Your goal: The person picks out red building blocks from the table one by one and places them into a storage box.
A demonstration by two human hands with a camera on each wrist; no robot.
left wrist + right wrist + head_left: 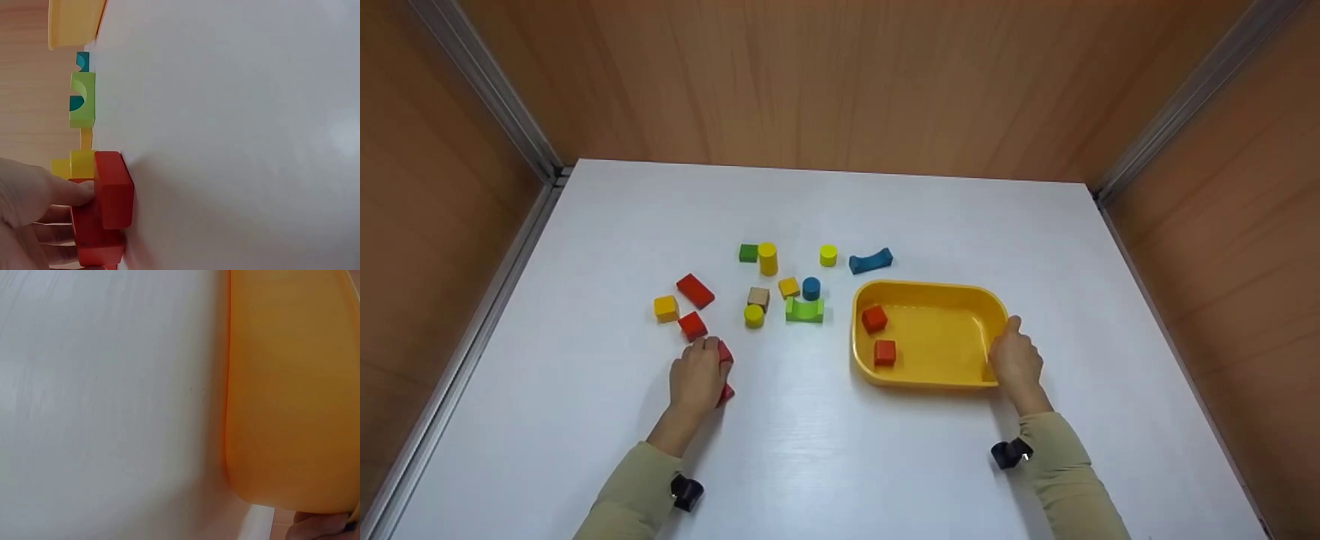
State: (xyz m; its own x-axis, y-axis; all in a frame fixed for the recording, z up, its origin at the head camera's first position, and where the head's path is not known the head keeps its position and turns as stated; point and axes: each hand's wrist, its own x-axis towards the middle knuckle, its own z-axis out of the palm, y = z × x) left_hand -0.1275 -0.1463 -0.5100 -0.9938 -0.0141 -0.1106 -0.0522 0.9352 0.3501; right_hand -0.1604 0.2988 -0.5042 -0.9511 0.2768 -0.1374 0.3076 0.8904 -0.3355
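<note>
My left hand (697, 377) is at the left of the white table, thumb and fingers around a red block (725, 352), which it partly hides. Just nearer to me, a second red block (116, 197) stands close to the thumb in the left wrist view. With my right hand (1017, 360) I grip the right end of a yellow tray (934, 379), fingers at its rim. Inside the tray, toward its left side, are two red cubes, one farther back (874, 319) and one closer (885, 352). Only part of the right fingers shows in the right wrist view.
Beyond my left hand lie a red cube (693, 326), a long red block (695, 291) and an orange-yellow cube (666, 309). Several yellow, green, blue and plain wooden blocks, among them a green arch (805, 310), are left of the tray. A blue arch (871, 261) lies behind it.
</note>
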